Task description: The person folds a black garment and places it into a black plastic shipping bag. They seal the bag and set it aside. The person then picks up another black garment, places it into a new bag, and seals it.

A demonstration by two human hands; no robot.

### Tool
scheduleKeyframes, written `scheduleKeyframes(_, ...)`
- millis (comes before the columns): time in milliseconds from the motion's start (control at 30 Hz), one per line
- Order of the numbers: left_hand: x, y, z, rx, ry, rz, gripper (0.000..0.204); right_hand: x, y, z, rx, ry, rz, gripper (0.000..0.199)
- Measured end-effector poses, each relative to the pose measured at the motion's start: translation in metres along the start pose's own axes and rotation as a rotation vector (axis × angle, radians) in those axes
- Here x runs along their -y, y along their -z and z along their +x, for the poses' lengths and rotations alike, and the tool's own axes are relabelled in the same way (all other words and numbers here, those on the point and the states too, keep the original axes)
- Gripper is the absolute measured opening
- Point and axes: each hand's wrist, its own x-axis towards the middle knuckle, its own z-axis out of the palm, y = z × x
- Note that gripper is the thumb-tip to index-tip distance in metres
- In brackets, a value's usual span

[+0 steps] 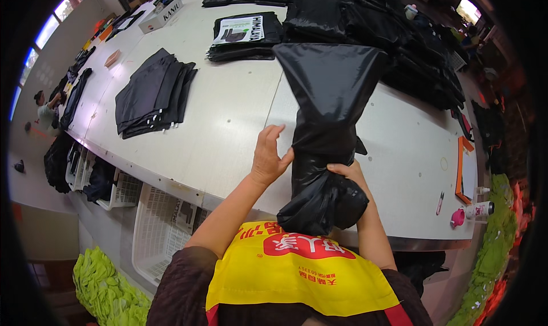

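While the black plastic bag point(328, 126) is standing upright at the near edge of the white tabletop point(228, 126), both hands are working on its narrowed middle. The left hand point(268, 158) is resting flat against the left side of the bag, its fingers point(273, 135) extended and spread, the thumb pressing into the plastic; nothing is enclosed in this hand. The right hand point(349, 175) is closing around the gathered neck of the bag from the right, its fingers curled tightly and gripping the bunched plastic. Above the grip, the bag is widening into a flat, open top; below it, the filled lower part is bulging over the tabletop edge, just above the yellow apron point(297, 274) the person is wearing.

To the far left on the tabletop, a stack of folded dark garments point(151, 92) is lying well apart from the hands. Farther away, a packaged garment with a printed card point(242, 35) is lying flat, and a pile of black bags point(371, 23) is occupying the far right area. Near the right edge, a pink-capped bottle point(474, 212) is lying on its side. Below the tabletop on the left, white plastic baskets point(157, 229) are sitting on the floor.
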Motion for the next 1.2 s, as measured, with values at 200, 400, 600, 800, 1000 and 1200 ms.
scheduleKeyframes(200,-0.002,-0.017,-0.044,0.100,0.508,-0.320,0.078,0.018,-0.032,-0.021,0.088,-0.041,0.438,0.040)
scheduleKeyframes(400,-0.013,-0.060,-0.021,-0.123,0.437,-0.359,0.052,0.003,-0.018,-0.041,0.181,-0.214,0.776,0.037)
scheduleKeyframes(600,-0.019,-0.007,-0.017,0.326,0.200,-0.082,0.020,-0.013,-0.013,-0.034,0.159,-0.247,0.746,0.033)
scheduleKeyframes(800,-0.067,0.048,-0.027,0.585,0.147,0.087,0.023,-0.024,-0.029,-0.051,0.156,0.288,0.293,0.036)
scheduleKeyframes(1000,-0.064,0.055,-0.096,0.663,0.673,-0.408,0.030,-0.028,-0.034,-0.038,0.157,-0.036,0.590,0.037)
scheduleKeyframes(1200,-0.062,0.059,-0.093,0.229,0.662,-0.440,0.025,-0.028,-0.044,-0.028,0.124,-0.133,0.665,0.038)
